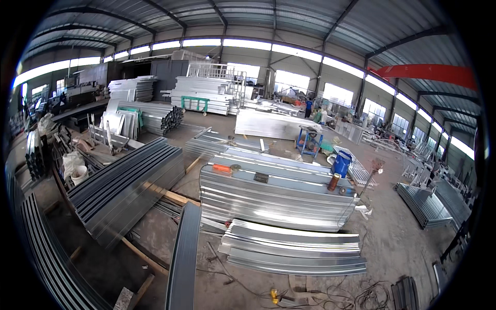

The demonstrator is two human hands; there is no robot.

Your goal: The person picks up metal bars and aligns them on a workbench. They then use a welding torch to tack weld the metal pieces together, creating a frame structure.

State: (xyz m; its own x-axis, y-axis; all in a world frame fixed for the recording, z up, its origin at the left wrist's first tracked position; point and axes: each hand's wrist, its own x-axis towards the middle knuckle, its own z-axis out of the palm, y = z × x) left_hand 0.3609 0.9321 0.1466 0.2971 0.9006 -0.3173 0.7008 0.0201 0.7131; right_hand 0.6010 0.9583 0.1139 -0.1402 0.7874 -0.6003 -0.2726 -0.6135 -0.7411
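Neither hand shows in the head view, so whether the fingers are apart or together cannot be told, and places can only be given from the lower edge of the picture, where the fingers would come in.

Closest to that edge, a small yellow tool lies on the concrete floor among loose black cables. Just to its left, a long grey metal channel runs away from the viewer. Beyond the tool lies a low stack of shiny folded steel sheets. Right behind that, a larger, taller stack of galvanised panels fills the middle of the view. On top of this larger stack rest an orange tool, a small dark block and, toward its right end, a brown cylinder standing upright. A blue container stands just beyond that right end.

To the left, a broad pile of dark grey channels lies tilted on wooden beams, with a white bucket near its far left side. To the right, well apart, another flat stack of sheets lies on the floor.

Farther off stands a blue frame stand, then high stacks of pale panels near the back wall. A person in blue stands far away by the windows. A red crane beam crosses overhead at the right.
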